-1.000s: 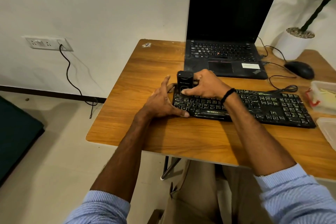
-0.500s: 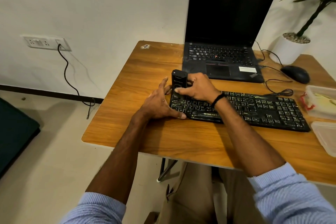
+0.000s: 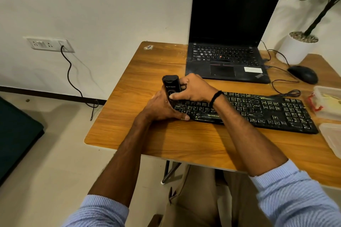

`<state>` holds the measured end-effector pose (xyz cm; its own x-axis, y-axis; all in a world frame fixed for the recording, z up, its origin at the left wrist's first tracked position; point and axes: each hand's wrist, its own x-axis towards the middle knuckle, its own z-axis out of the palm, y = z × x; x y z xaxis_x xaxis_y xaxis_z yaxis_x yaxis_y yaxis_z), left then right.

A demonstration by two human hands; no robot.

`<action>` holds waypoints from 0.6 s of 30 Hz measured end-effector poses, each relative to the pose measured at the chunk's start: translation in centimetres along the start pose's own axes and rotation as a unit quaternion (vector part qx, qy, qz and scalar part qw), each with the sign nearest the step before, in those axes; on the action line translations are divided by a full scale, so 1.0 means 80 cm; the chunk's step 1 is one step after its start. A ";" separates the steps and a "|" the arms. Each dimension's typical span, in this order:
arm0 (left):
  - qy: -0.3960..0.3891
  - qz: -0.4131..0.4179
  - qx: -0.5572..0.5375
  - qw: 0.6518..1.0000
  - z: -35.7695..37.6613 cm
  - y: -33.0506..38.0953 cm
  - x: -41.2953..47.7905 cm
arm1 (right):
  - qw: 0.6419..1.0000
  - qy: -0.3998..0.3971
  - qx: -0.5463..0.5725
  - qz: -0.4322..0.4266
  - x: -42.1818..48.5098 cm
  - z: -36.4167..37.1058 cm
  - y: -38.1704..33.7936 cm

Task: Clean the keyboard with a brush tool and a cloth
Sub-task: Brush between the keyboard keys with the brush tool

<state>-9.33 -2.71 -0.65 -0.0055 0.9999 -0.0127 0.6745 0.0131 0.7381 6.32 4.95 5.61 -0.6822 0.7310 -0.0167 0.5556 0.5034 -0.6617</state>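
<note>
Both sleeves were light blue, finely ribbed knit. The left sleeve [image 3: 97,212] and right sleeve [image 3: 295,199] ended short of the table [image 3: 147,72] near edge, forearms bare. A thin black band [image 3: 216,96] circled the wrist behind the right hand [image 3: 195,88]. Beige trousers [image 3: 199,199] showed below the table.

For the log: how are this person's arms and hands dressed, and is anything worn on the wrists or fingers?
Both arms wear light blue, finely striped sleeves, the left sleeve and right sleeve pushed up near the elbows, forearms bare. The right hand has a thin black band at its wrist. The left hand wears nothing visible. No gloves; rings cannot be made out.
</note>
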 end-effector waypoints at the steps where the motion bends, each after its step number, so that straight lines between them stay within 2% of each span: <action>1: -0.001 -0.005 -0.003 1.000 0.001 -0.001 0.000 | 0.999 0.039 -0.017 0.005 0.003 -0.001 0.002; 3: -0.011 -0.012 -0.015 1.000 0.001 -0.001 -0.001 | 0.992 0.118 -0.039 0.017 0.007 -0.005 0.005; 4: -0.013 -0.010 -0.020 1.000 0.001 0.000 -0.002 | 0.993 0.109 -0.037 0.022 0.008 -0.007 0.006; 7: -0.007 0.010 0.001 1.000 -0.003 0.003 -0.002 | 0.999 -0.050 -0.003 0.006 0.002 -0.011 -0.001; 8: -0.007 0.014 0.009 1.000 -0.003 0.003 -0.001 | 0.998 -0.064 -0.007 0.001 0.001 -0.011 -0.004; 12: -0.006 -0.010 -0.014 1.000 0.000 0.001 -0.002 | 0.996 0.082 -0.033 0.022 0.012 -0.009 0.001; 13: -0.007 -0.015 -0.015 1.000 0.000 0.001 -0.002 | 0.997 0.070 -0.029 0.025 0.013 -0.009 0.002; 16: -0.010 0.010 0.017 1.000 -0.002 0.001 -0.001 | 0.997 -0.076 0.009 0.011 0.006 -0.013 -0.003; 17: -0.008 0.014 0.018 1.000 -0.002 0.001 -0.001 | 0.997 -0.076 0.009 0.008 0.006 -0.013 -0.004; 18: -0.007 0.010 0.005 1.000 -0.002 0.000 -0.001 | 0.999 -0.036 -0.009 0.007 0.008 -0.013 -0.003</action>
<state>-9.42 -2.76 -0.56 0.0176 0.9998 -0.0072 0.6816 -0.0067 0.7317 6.24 5.80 6.52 -0.7058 0.7038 -0.0800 0.5734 0.5013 -0.6480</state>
